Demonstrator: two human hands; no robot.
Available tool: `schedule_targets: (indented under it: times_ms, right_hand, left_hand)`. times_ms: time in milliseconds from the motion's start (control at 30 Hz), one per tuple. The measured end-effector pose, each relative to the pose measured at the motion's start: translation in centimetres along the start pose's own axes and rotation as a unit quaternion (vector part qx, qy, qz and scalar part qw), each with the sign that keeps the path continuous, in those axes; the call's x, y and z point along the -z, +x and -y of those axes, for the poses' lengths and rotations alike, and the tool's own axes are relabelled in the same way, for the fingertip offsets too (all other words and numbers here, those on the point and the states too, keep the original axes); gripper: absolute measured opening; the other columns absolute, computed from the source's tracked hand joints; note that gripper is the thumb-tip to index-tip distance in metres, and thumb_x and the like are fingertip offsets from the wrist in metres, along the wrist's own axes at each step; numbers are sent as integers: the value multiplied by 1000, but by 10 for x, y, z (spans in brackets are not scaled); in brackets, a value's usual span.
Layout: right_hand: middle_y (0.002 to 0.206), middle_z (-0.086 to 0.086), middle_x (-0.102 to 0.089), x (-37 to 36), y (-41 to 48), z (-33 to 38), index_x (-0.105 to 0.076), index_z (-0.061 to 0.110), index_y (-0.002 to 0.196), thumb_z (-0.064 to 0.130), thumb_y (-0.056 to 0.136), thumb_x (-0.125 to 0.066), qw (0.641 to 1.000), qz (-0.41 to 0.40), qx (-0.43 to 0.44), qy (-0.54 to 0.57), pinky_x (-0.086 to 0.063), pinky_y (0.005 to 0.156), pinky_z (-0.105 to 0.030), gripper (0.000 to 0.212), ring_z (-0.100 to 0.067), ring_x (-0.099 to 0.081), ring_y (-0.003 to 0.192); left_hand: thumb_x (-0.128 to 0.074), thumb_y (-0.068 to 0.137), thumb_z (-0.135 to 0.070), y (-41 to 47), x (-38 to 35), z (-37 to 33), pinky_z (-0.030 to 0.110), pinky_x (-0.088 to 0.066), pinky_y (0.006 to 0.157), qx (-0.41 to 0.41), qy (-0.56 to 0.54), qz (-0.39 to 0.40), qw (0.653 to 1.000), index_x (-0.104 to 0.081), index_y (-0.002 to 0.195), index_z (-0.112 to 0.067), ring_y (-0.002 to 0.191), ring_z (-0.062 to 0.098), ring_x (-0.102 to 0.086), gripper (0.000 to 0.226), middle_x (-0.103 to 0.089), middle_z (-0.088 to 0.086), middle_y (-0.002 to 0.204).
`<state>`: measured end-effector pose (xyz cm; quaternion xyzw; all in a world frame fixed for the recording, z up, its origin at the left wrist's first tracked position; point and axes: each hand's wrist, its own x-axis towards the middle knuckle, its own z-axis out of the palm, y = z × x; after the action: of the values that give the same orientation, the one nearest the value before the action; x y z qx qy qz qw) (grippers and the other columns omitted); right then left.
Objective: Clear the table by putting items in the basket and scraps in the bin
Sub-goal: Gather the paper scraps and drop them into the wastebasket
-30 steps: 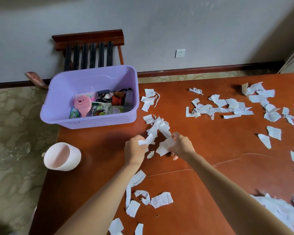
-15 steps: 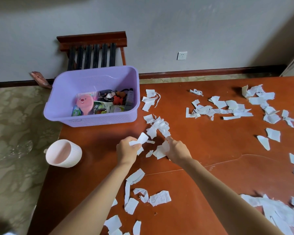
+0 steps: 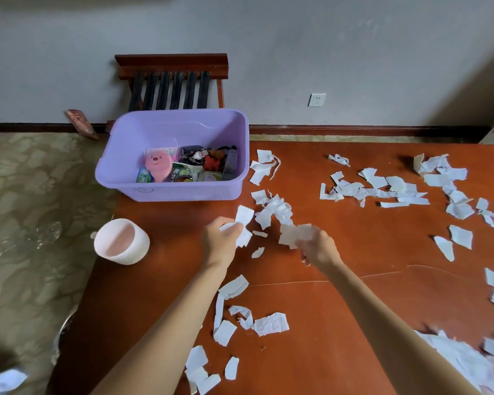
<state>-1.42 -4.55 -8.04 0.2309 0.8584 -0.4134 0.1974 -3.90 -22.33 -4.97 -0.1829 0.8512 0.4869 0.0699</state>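
Torn white paper scraps lie scattered over the red-brown table. My left hand grips a bunch of scraps just below the purple basket. My right hand holds another clump of scraps a short way to the right. The basket stands at the table's far left corner with a pink toy and several small items inside. A small pale pink ribbed bin sits at the table's left edge, left of my left hand.
More scraps lie in groups at the far right, near the right edge and close to me. A wooden slatted chair stands behind the basket against the wall. Patterned floor lies beyond the table's left edge.
Both hands have gathered scraps from the pile below the basket and lifted slightly apart, the left drifting left and the right moving right. The view has shifted a little to the left.
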Motion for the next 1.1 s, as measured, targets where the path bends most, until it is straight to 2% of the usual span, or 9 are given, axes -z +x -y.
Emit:
schedule_targets:
  times_ms: [167,333,500,600,733,800,900,1000,1100]
  right_hand:
    - [66,-4,-57,-7,-25,55,-46,2,129,8,95,-44,993,-33,82,79,-42,37,-12,34,-11,-51,46]
    - [64,-5,-58,-44,-56,115,-49,2,121,11,97,-44,978,4,140,153,-43,40,-16,26,-9,-52,44]
    - [57,-9,-59,-119,-85,194,-55,3,100,1,92,-43,963,81,172,189,-49,43,-23,15,-11,-53,38]
    - [59,-2,-58,-177,-98,237,-58,15,84,-1,88,-42,960,103,182,188,-52,51,-27,23,-10,-53,44]
    - [52,-10,-51,-271,-112,290,-54,17,77,-8,90,-31,956,160,146,198,-41,36,-19,37,-11,-47,33]
    - [50,-8,-53,-328,-107,309,-59,12,79,-6,89,-40,963,169,117,176,-36,32,-15,28,-6,-46,29]
    - [48,-5,-58,-416,-85,322,-64,3,85,-2,85,-47,977,178,39,116,-40,36,-21,17,-12,-50,36]
    - [66,-5,-63,-497,-60,325,-63,8,101,3,87,-46,981,193,-12,31,-50,47,-23,23,-14,-57,50]
    - [79,-6,-61,-562,-39,313,-50,8,126,5,92,-43,971,233,-43,-27,-48,44,-16,34,-9,-56,55]
  left_hand:
    - [-61,86,-18,-3,35,-9,16,-41,53,-3,-66,-28,997,-65,95,-11,72,12,-54,12,-60,0,85]
    - [-60,86,-17,-6,90,0,6,-42,50,-17,-127,-75,989,-63,85,-17,68,5,-54,3,-60,-9,74]
    - [-62,85,-17,8,197,44,4,-40,48,-5,-184,-186,965,-65,84,-17,66,5,-56,3,-62,-8,72]
    - [-61,83,-16,26,257,84,13,-44,57,15,-186,-220,958,-66,85,-16,68,5,-56,5,-62,-12,73]
    - [-59,83,-14,63,323,147,14,-44,57,52,-184,-229,954,-64,82,-15,67,7,-56,6,-61,-11,71]
    - [-58,83,-12,85,354,185,8,-40,52,74,-166,-222,958,-63,81,-15,65,7,-54,7,-60,-7,70]
    - [-56,83,-9,115,396,253,23,-40,57,144,-152,-212,955,-64,80,-9,67,17,-52,8,-58,0,68]
    - [-54,82,-6,147,423,328,29,-41,68,215,-148,-207,943,-60,77,-9,74,24,-53,8,-61,10,77]
    - [-49,82,-4,176,428,398,33,-43,70,259,-129,-155,945,-54,71,-9,79,29,-56,14,-63,18,85]
